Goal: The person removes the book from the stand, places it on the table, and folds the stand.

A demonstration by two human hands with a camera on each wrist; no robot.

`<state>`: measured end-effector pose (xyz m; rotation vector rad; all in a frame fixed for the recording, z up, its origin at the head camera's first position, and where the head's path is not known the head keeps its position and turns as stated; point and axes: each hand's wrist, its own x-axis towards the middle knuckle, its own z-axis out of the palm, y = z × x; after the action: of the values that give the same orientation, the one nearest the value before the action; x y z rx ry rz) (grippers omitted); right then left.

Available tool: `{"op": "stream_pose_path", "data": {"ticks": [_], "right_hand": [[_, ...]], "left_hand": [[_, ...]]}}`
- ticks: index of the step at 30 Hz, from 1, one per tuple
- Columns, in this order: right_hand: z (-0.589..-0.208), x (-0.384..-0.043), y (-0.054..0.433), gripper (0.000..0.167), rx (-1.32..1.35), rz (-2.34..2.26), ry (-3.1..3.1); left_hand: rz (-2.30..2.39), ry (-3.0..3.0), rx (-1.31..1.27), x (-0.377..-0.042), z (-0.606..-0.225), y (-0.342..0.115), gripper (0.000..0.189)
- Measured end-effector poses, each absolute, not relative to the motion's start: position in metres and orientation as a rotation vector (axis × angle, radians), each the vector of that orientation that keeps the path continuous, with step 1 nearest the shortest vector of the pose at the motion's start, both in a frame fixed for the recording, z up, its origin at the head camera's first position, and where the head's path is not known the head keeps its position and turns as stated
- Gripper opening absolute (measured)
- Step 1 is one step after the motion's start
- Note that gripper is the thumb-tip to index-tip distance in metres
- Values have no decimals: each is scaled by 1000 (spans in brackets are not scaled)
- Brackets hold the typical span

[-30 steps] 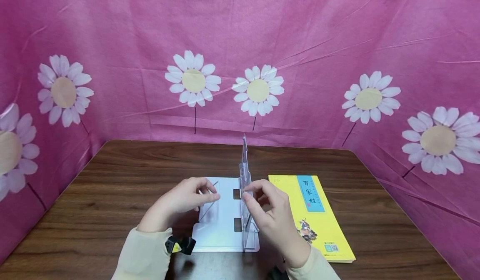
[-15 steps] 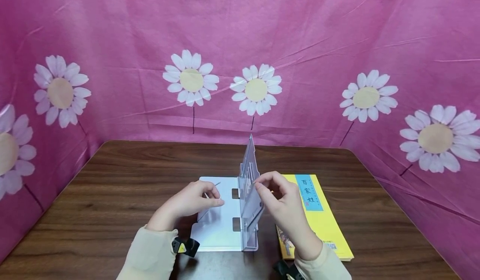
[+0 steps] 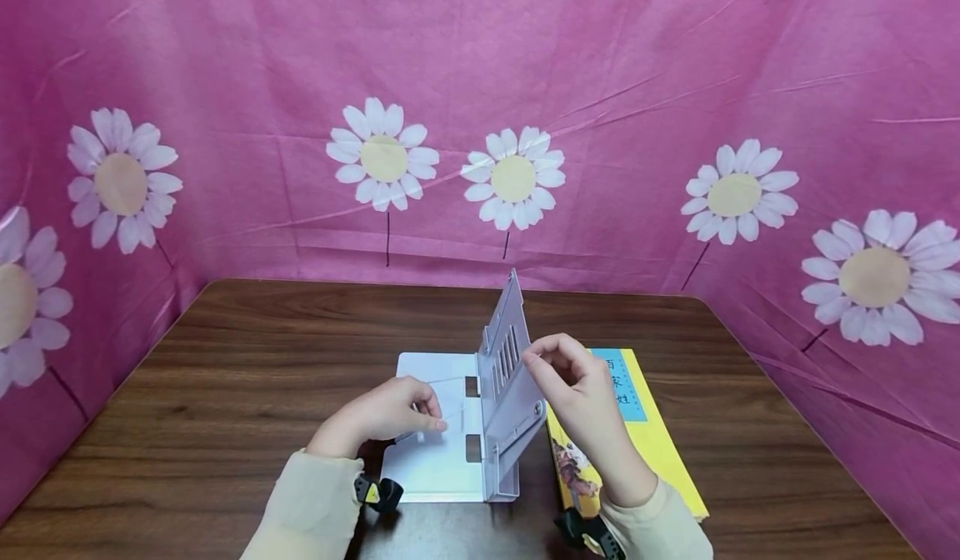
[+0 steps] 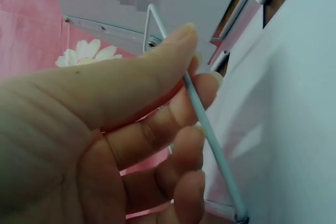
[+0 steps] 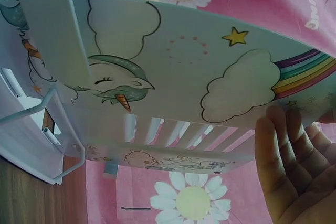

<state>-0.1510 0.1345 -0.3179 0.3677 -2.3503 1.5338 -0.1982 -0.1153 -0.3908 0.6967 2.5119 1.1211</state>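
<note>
A white metal book stand lies spread on the table, its flat base point(image 3: 431, 478) down and its slotted panel point(image 3: 504, 393) raised at a slant. Unicorns, clouds and a rainbow are printed on the panel point(image 5: 178, 93) in the right wrist view. My left hand point(image 3: 397, 410), above the base, pinches a thin wire support point(image 4: 210, 135) between thumb and fingers. The support's foot meets the base. With its thumb and fingers, my right hand point(image 3: 581, 402) holds the panel's right edge; the thumb is mostly hidden in the right wrist view.
A yellow book point(image 3: 663, 452) with a blue title strip lies right of the stand, partly under my right forearm. The dark wooden table point(image 3: 247, 393) ends at a pink flowered cloth point(image 3: 615, 68) behind and at both sides.
My right hand has moved right, tilting the panel from nearly edge-on to a rightward slant. The left hand has shifted slightly right and lower, and the wire support has swung toward the panel.
</note>
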Motion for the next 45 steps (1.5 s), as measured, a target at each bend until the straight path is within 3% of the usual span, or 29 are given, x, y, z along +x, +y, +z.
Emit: {"op": "stream_pose_path", "data": {"ticks": [20, 45], "right_hand": [[-320, -151, 132, 6, 376, 1539, -2347], [-321, -152, 128, 7, 353, 1543, -2348]], "left_hand": [[1046, 2420, 729, -197, -395, -117, 9], [1057, 2453, 553, -192, -394, -114, 10]]}}
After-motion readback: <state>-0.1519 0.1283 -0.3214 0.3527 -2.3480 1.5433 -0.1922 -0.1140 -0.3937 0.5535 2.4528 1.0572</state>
